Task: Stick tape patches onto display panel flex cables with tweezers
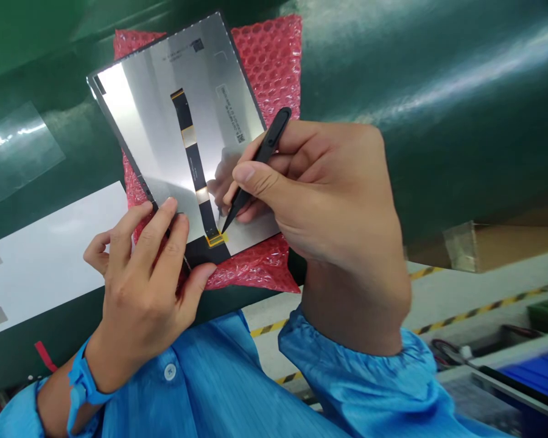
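A silver display panel (pixel 150 115) lies back-up on a sheet of pink bubble wrap (pixel 269 55) on the green belt. A black flex cable (pixel 194 164) runs down the panel's middle to a yellow-edged connector (pixel 216 239) near the front edge. My right hand (pixel 329 194) grips a black pointed tool (pixel 256 170) like a pen, and its tip touches the panel just right of the connector. My left hand (pixel 141 286) presses the panel's near left corner, fingers on top and thumb at the front edge.
A white sheet with grey squares (pixel 45 255) lies to the left on the green belt (pixel 438 91). A clear film piece (pixel 13 152) sits further left. Beyond the belt's near edge are a floor with yellow-black tape (pixel 484 304) and blue trays (pixel 539 371).
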Demonstrator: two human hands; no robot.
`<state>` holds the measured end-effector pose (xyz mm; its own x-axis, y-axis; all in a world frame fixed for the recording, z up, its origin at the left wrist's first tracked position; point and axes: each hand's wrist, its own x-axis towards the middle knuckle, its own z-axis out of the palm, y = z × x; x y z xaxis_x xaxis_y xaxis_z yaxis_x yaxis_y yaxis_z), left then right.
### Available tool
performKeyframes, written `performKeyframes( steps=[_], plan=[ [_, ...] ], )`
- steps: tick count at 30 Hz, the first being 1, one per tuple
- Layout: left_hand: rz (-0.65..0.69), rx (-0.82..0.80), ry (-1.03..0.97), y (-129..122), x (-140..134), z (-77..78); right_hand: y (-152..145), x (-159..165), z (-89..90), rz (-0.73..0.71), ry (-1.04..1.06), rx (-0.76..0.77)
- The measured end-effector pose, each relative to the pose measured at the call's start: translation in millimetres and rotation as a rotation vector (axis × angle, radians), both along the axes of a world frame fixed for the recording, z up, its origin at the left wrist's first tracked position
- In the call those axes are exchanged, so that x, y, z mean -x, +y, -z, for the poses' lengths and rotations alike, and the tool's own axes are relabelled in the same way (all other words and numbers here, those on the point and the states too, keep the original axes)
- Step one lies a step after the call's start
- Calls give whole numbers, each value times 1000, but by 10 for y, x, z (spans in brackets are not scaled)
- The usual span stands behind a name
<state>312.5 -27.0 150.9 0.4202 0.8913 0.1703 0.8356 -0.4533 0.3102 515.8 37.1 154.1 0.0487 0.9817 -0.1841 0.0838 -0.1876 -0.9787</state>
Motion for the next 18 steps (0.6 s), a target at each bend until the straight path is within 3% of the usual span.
performKeyframes(
  steps=[18],
  plan=[
    [46,-107,-80,24,-31,12,5,26,27,52,24,19]
  ],
)
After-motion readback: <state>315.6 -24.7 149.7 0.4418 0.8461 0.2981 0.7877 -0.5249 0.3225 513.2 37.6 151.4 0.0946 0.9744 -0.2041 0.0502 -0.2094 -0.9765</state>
